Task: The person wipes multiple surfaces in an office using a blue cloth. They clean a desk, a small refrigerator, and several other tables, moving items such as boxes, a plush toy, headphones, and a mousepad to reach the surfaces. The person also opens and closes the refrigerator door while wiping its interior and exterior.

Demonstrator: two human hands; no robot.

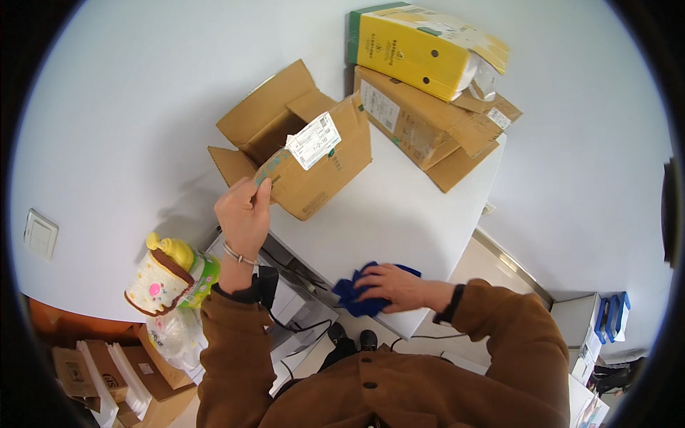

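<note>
My left hand (243,211) pinches the edge of an open, empty-looking cardboard box (334,176), which is tilted on the white tabletop (396,208). A white label with writing is stuck on the box's side, and part of its inside is in shadow. Near the table's front corner, my right hand (388,289) presses on a crumpled dark blue cloth (356,294), its fingers spread over it. A second cardboard box (417,123) lies at the back of the table with flaps open. On top of it rests a yellow and green box (406,53) with clear plastic sticking out.
A white wall stands behind the table. To the left are a yellow pump bottle (174,251), a toast-shaped plush item (155,283) and a plastic bag (176,337). Cardboard boxes (144,380) stand lower left. Black cables (299,327) hang by the table's edge.
</note>
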